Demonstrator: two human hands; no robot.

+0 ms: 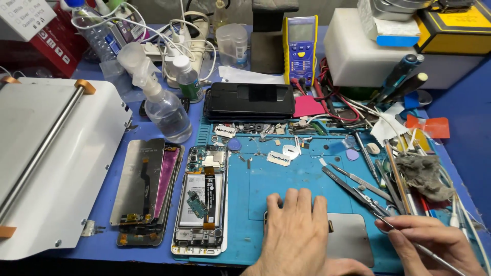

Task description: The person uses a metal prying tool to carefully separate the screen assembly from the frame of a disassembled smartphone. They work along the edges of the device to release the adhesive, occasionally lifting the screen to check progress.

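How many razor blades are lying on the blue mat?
2: one razor blade near the mat's middle, another razor blade at the blue mat's top-left edge. Clutter may hide more.

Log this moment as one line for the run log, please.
left hand: flat on grey plate | right hand: holding thin metal tool | opened phone: left on blue mat

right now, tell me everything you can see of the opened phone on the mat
The opened phone lies flat, back cover off, lengthwise toward the camera, on the left edge of the blue mat. Its white frame holds a light battery, a green board at the top and an orange flex cable running down the middle. A stack of screen panels lies just to its left. Neither hand touches it; the left hand rests to its right.
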